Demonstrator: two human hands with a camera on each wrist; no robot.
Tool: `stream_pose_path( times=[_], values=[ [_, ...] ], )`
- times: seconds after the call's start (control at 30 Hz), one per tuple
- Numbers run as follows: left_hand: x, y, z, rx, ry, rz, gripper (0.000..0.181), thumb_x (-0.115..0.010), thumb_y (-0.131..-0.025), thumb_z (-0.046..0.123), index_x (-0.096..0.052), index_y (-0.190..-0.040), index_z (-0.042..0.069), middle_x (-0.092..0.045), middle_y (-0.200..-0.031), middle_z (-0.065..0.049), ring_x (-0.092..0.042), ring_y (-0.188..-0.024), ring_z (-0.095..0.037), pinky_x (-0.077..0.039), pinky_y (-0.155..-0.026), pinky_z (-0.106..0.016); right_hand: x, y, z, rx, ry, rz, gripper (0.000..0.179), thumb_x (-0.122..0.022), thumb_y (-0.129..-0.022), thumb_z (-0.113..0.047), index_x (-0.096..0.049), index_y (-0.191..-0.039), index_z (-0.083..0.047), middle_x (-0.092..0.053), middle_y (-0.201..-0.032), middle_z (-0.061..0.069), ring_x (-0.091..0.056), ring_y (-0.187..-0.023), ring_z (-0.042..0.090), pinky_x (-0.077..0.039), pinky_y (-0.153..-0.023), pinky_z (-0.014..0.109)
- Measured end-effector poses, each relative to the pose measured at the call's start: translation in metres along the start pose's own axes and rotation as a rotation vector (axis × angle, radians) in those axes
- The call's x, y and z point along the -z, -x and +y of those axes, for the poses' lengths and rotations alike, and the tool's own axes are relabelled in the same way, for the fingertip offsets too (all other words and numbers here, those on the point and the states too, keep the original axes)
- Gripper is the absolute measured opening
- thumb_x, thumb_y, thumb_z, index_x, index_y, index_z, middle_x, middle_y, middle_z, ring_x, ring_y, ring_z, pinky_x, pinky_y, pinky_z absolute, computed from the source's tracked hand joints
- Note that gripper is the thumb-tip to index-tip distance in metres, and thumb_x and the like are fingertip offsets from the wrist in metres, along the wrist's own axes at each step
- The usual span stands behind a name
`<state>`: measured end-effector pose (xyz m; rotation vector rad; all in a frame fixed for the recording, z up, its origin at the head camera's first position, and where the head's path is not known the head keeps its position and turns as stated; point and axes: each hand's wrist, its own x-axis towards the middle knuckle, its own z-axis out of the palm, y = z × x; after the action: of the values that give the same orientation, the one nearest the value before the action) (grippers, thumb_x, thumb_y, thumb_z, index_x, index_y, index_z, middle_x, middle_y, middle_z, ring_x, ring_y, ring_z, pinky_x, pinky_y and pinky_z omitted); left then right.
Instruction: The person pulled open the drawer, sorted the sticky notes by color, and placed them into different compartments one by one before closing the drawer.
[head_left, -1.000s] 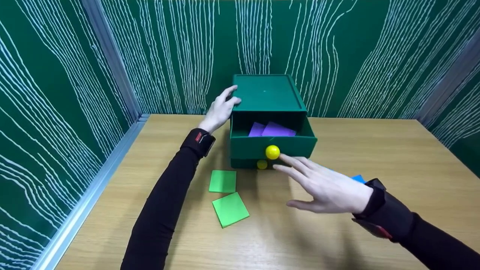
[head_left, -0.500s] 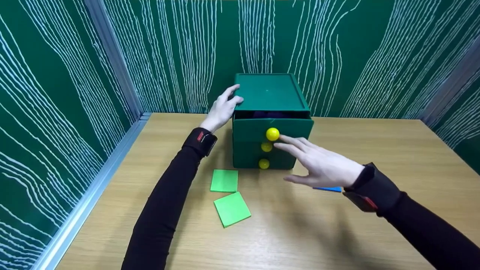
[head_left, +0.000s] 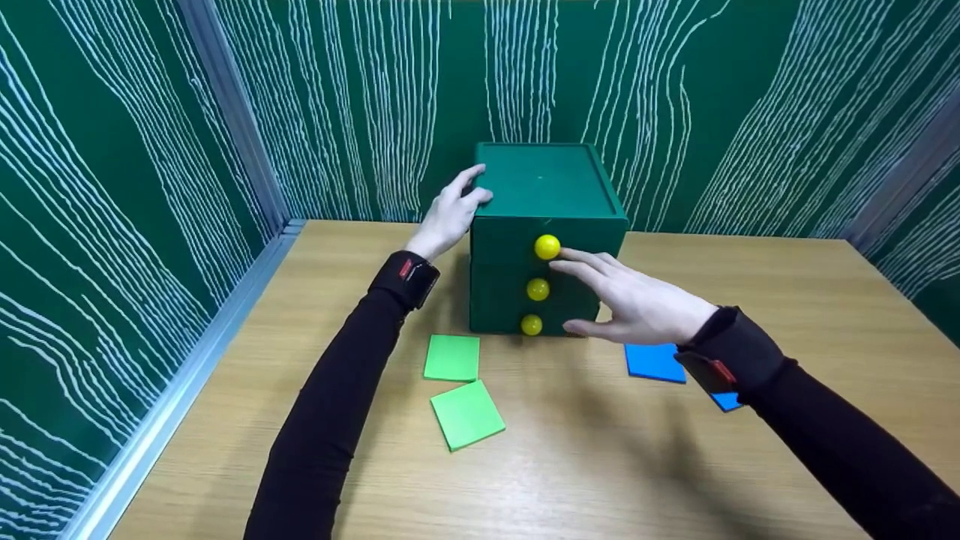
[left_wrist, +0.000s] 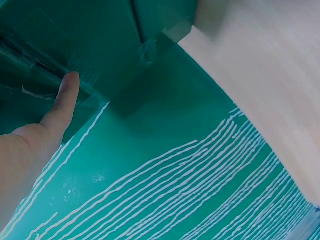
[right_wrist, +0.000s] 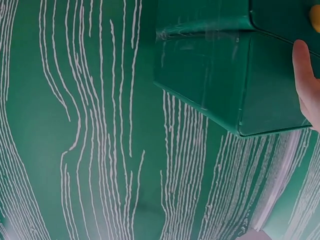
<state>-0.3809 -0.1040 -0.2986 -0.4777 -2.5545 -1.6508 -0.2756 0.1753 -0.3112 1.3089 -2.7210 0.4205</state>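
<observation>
A green drawer unit point(head_left: 555, 184) with three yellow knobs stands at the back of the table, its drawer fronts flush. My left hand point(head_left: 450, 212) rests on its upper left edge, thumb and a finger at the rim. In the left wrist view, one fairly straight finger point(left_wrist: 66, 100) lies against the green side. My right hand point(head_left: 637, 296) has its fingers extended, the tips right at the top knob point(head_left: 547, 247) and the front. The middle knob point(head_left: 538, 289) and bottom knob point(head_left: 531, 325) are uncovered. The right wrist view shows the unit's side point(right_wrist: 200, 75) and part of the hand.
Two light green square tiles point(head_left: 451, 358) lie before the unit on the wooden table point(head_left: 570, 480). To the right are blue tiles point(head_left: 654, 363), one partly under the right wrist in this view. Green walls point(head_left: 637, 90) with white wavy lines surround the table.
The top drawer, open with purple pieces showing, has slid back in and is now closed; the purple pieces are hidden. My right hand moved forward with the knob. My left hand stayed on the unit.
</observation>
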Motion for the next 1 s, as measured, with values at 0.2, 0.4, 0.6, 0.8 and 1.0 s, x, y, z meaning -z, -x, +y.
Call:
stream_pose_path(
  times=[0.2, 0.4, 0.6, 0.8, 1.0],
  values=[
    [-0.001, 0.000, 0.000, -0.004, 0.006, 0.000, 0.056, -0.044, -0.104, 0.029, -0.031, -0.157, 0.021, -0.026, -0.166, -0.010, -0.026, -0.153, -0.024, -0.026, -0.124, -0.042, 0.002, -0.004, -0.001, -0.025, 0.002, -0.006, 0.077, -0.070, -0.093, -0.035, -0.032, -0.154, -0.008, -0.035, -0.158, 0.012, -0.042, -0.138, 0.029, -0.047, -0.108, 0.049],
    [0.000, 0.000, 0.000, -0.011, 0.003, 0.009, 0.055, -0.044, -0.103, 0.029, -0.033, -0.157, 0.021, -0.028, -0.165, -0.009, -0.027, -0.152, -0.023, -0.026, -0.124, -0.041, 0.001, -0.002, -0.003, -0.035, 0.013, -0.024, 0.080, -0.071, -0.092, -0.036, -0.030, -0.155, -0.009, -0.032, -0.160, 0.013, -0.041, -0.141, 0.031, -0.046, -0.109, 0.050],
    [0.000, -0.002, 0.000, -0.009, 0.001, 0.008, 0.055, -0.044, -0.104, 0.030, -0.032, -0.157, 0.021, -0.028, -0.165, -0.010, -0.027, -0.152, -0.024, -0.025, -0.124, -0.041, -0.001, 0.002, -0.005, -0.017, 0.010, -0.017, 0.079, -0.072, -0.092, -0.035, -0.031, -0.154, -0.008, -0.034, -0.160, 0.013, -0.042, -0.140, 0.032, -0.047, -0.107, 0.050],
    [0.000, -0.002, -0.001, -0.012, 0.012, 0.006, 0.055, -0.043, -0.105, 0.030, -0.031, -0.157, 0.020, -0.026, -0.166, -0.010, -0.026, -0.153, -0.024, -0.024, -0.125, -0.042, -0.008, 0.007, -0.009, 0.015, 0.018, -0.001, 0.078, -0.072, -0.091, -0.035, -0.033, -0.153, -0.009, -0.035, -0.159, 0.014, -0.043, -0.141, 0.031, -0.048, -0.107, 0.049],
    [0.000, -0.001, -0.002, -0.015, 0.011, 0.004, 0.055, -0.043, -0.105, 0.030, -0.031, -0.157, 0.020, -0.026, -0.166, -0.010, -0.025, -0.153, -0.024, -0.024, -0.125, -0.042, -0.015, 0.012, -0.011, 0.035, 0.030, 0.010, 0.077, -0.071, -0.092, -0.037, -0.034, -0.153, -0.007, -0.037, -0.158, 0.015, -0.045, -0.139, 0.031, -0.049, -0.106, 0.047]
  ],
)
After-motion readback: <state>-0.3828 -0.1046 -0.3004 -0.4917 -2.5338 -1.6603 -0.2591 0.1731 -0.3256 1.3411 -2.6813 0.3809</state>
